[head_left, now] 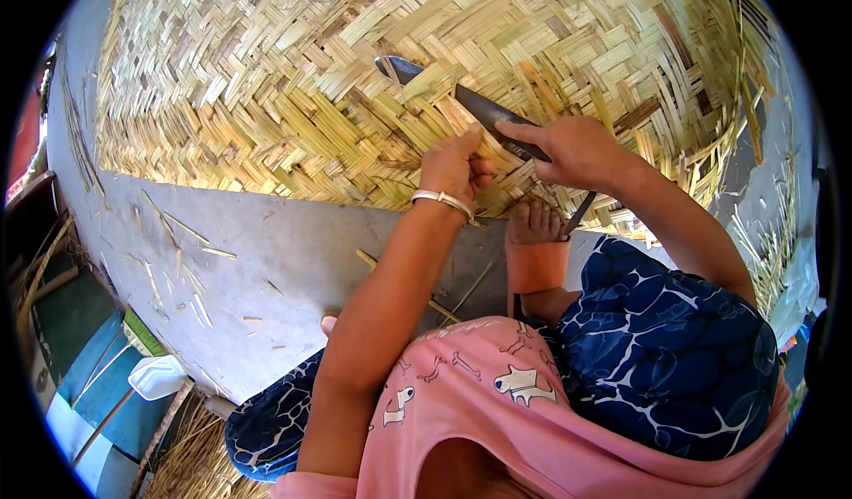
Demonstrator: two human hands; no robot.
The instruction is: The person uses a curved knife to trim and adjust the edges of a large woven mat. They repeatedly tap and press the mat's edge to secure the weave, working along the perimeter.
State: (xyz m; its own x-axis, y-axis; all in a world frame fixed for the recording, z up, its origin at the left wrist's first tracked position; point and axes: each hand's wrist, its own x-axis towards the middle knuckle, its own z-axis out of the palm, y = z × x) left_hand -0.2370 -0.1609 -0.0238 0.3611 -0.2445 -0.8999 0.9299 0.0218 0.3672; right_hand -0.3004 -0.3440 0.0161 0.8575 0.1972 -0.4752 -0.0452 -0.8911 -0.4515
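The grey concrete floor (275,295) bears pale straw scraps (219,253) and a large yellow-green mat of flat woven strips (311,19). The right hand (581,150), closed, forefinger extended, grips a long dark metal blade (493,114) passing beneath the weave. The left hand (449,164), fingers curled, pinches a pale flat strip (461,115) beside it.

Weaving workspace: grey floor (293,250), loose strips (218,253), woven mat (417,28).

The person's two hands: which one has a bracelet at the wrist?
The left hand: a pale bracelet circles its wrist. The right hand, which holds the dark flat tool, has a bare wrist.
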